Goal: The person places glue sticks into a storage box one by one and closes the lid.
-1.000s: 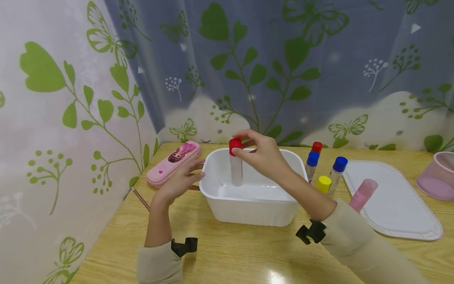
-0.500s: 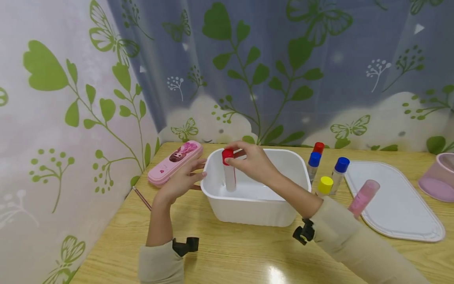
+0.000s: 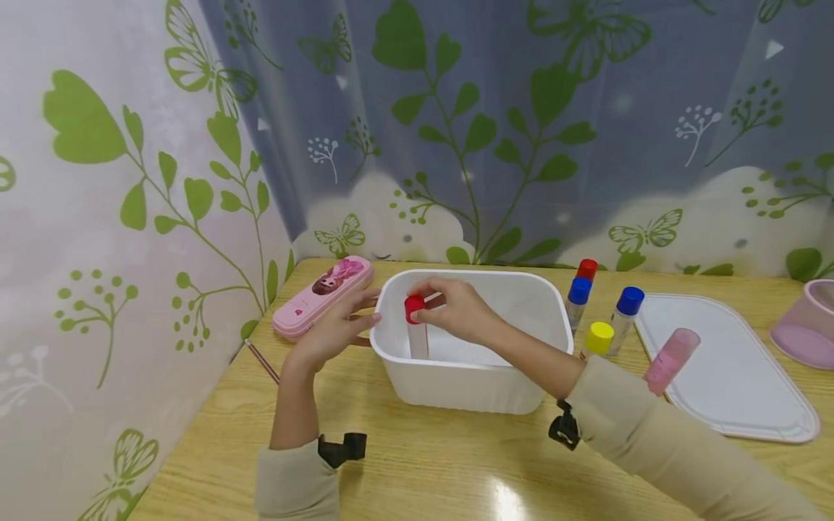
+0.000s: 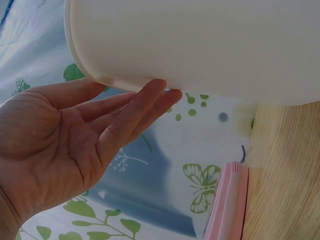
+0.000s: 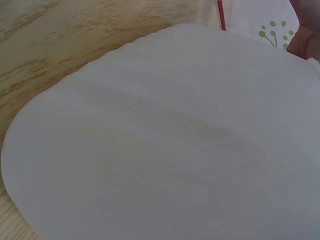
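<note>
Inside the white plastic tub [image 3: 462, 387], my right hand [image 3: 456, 311] pinches the red cap of a slim clear bottle [image 3: 418, 340] between thumb and fingers. The bottle stands upright near the tub's left end; the front wall hides its base. My left hand [image 3: 335, 329] touches the tub's left end, fingers spread and lightly bent. In the left wrist view, the fingertips [image 4: 159, 85] of that hand rest against the tub's outer wall, with the thumb at its rim. The right wrist view is mostly filled by the tub's outside [image 5: 165, 135], hiding the right hand.
Right of the tub stand bottles with red [image 3: 588, 269], blue [image 3: 630, 300] and yellow caps [image 3: 599, 337]. A pink tube [image 3: 672, 360] is by a white lid [image 3: 736, 376], with a pink cup [image 3: 811, 322] beyond. A pink pencil case [image 3: 322, 297] and a pencil [image 3: 262, 361] lie left.
My right hand has moved left and down with the red-capped bottle, bringing it lower into the tub's left end. The left hand keeps its place on the tub.
</note>
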Demonstrator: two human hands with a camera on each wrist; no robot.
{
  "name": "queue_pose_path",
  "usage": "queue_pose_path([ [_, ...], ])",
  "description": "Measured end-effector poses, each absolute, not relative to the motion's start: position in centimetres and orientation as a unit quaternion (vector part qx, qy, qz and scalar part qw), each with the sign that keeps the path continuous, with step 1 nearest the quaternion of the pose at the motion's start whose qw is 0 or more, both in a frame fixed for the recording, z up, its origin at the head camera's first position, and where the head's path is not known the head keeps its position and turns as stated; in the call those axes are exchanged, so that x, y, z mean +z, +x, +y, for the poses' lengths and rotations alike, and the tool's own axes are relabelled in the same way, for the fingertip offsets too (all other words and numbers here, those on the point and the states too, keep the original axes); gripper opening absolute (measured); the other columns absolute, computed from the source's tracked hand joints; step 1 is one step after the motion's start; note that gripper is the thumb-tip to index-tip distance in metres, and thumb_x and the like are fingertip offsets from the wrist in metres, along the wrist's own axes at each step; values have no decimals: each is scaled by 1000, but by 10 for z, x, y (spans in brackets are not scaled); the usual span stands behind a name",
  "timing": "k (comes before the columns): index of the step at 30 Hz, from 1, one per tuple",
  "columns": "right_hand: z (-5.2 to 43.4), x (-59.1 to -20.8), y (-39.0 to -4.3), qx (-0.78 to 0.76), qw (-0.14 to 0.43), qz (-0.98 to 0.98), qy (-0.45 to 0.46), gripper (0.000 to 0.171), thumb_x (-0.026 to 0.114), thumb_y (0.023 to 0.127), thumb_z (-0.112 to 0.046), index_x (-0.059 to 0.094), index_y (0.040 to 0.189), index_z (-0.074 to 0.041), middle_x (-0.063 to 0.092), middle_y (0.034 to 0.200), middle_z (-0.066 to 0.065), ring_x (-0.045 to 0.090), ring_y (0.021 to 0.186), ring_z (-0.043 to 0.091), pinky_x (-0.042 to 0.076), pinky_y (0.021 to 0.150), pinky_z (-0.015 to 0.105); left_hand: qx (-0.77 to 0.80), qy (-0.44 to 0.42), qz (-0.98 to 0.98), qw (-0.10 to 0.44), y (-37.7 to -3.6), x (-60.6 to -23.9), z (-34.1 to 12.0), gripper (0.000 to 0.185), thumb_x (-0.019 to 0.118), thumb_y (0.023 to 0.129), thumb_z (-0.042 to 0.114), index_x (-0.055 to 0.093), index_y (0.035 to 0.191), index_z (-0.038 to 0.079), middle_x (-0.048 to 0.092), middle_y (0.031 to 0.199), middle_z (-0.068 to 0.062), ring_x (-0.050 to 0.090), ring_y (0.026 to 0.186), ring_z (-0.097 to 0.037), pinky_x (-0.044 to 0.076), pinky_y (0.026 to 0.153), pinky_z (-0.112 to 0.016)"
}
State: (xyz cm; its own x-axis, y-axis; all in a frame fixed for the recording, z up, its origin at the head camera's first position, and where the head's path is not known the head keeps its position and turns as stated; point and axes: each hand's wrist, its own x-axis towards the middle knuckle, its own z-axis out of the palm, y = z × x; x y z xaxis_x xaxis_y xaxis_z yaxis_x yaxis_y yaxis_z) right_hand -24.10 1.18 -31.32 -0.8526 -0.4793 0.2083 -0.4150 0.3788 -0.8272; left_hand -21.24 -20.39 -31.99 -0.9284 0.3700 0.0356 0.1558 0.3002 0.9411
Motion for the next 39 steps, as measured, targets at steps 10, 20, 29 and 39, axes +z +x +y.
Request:
queue_pose_path([
  [10,8,-318,-241,-487,76,820,-291,25,69,79,-2,64,103,-1,63,97,8,63,85,22,53,72,27,571,169,798,95,-213,-321,-204,49,47,95,5,28,141,-2,33,141,-20,41,121,-36,50,81,-43],
  [20,7,-319,-239,-472,134,812,-317,25,68,79,-1,62,104,0,62,98,9,63,86,21,52,72,27,572,167,797,98,-212,-321,-205,49,47,95,5,29,140,-2,33,141,-19,39,122,-36,50,81,-42],
  [29,8,-319,-240,-451,145,813,-338,25,69,79,-2,62,104,0,62,97,8,62,90,21,52,74,26,567,166,801,95,-212,-320,-204,48,47,95,4,30,140,-1,33,141,-18,40,122,-36,50,80,-42],
  [39,9,-322,-242,-448,162,800,-364,27,68,80,-3,60,105,2,62,100,9,60,94,22,51,78,25,566,168,801,94,-213,-321,-204,48,47,95,5,31,140,-2,33,141,-19,42,120,-37,51,80,-42],
])
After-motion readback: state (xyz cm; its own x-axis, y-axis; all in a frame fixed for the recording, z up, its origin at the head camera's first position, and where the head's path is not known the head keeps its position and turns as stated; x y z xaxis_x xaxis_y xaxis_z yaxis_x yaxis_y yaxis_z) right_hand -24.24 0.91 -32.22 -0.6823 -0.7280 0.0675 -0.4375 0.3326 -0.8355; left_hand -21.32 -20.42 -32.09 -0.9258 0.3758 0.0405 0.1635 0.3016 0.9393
